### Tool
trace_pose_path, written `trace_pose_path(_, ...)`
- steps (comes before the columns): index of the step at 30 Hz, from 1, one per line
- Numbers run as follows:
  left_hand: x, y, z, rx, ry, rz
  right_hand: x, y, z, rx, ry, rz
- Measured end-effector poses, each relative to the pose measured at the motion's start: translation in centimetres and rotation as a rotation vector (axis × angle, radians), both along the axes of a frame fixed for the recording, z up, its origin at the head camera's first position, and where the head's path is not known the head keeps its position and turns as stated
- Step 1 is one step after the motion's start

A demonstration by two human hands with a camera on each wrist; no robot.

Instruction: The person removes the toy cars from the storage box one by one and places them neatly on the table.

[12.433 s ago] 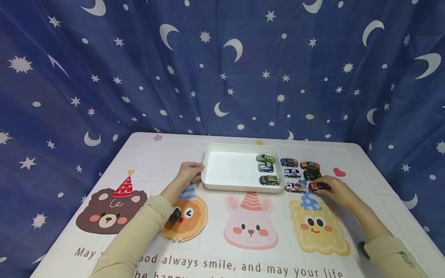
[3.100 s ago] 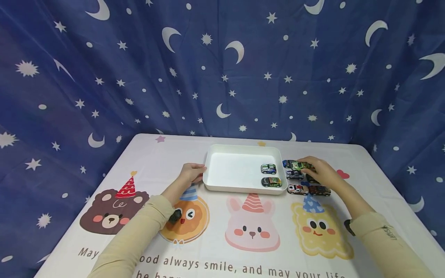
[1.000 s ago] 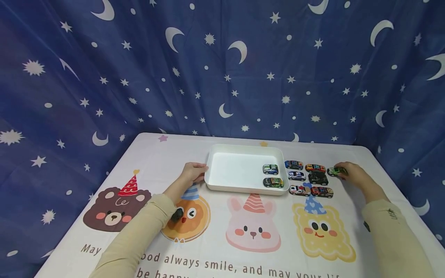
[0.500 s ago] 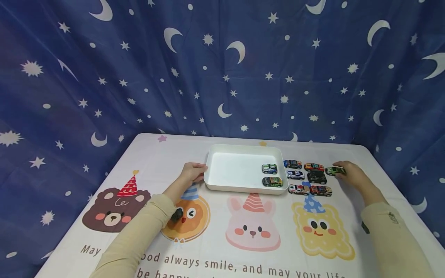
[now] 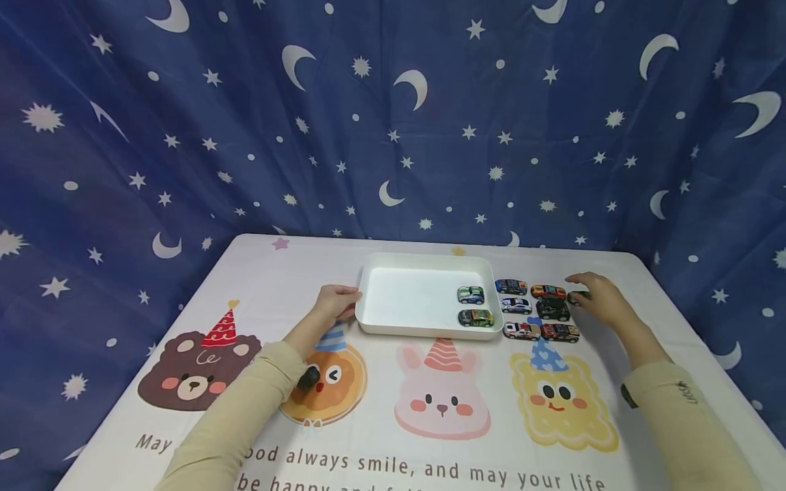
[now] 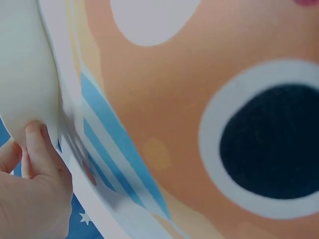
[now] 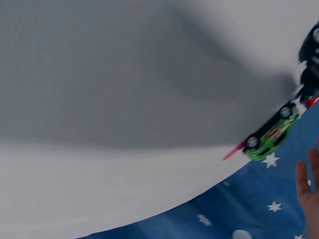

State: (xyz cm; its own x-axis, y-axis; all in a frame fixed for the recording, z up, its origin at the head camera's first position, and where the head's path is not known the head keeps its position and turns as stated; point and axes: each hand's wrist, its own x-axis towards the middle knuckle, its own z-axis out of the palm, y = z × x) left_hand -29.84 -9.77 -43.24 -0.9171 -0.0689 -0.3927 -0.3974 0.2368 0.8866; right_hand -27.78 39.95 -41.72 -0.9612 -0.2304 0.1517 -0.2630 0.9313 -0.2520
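My left hand (image 5: pixel 334 303) pinches the left rim of a shallow white tray (image 5: pixel 408 293), thumb and fingers on its wall in the left wrist view. Inside, near the right wall, sit a white-blue-green toy car (image 5: pixel 471 295) and, in front of it, a black, green and orange toy car (image 5: pixel 475 318). My right hand (image 5: pixel 602 300) hovers beside a green toy car (image 5: pixel 578 297) on the table, partly hiding it in the head view. From the right wrist, extended fingers (image 7: pixel 301 181) show apart from the green toy car (image 7: pixel 274 134).
Right of the tray, toy cars stand in rows: blue (image 5: pixel 511 286), white (image 5: pixel 516 305), white-red (image 5: pixel 522 331), red-yellow (image 5: pixel 548 292), black (image 5: pixel 552 309) and dark red (image 5: pixel 560 332). A printed white tablecloth (image 5: pixel 381 382) covers the table; a blue star-patterned curtain (image 5: pixel 393 136) hangs behind.
The green toy car has gone from the tray to the right end of the back row. My right hand has let go of it and shifted slightly left. The left hand keeps holding the tray.
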Motion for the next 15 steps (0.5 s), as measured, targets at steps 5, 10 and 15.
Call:
trace_pose_path(5, -0.2, 0.3, 0.1, -0.043, 0.033, -0.003, 0.3, -1.5, 0.2, -0.031, -0.011, -0.01)
trace_pose_path(10, -0.4, 0.4, 0.0, -0.045, 0.034, 0.009, 0.6, -3.2, 0.9, -0.028, 0.011, -0.001)
trace_pose_path(15, -0.1, 0.4, 0.0, -0.03, 0.037, 0.028, 0.7, -4.6, 1.4, -0.04, 0.02, 0.022)
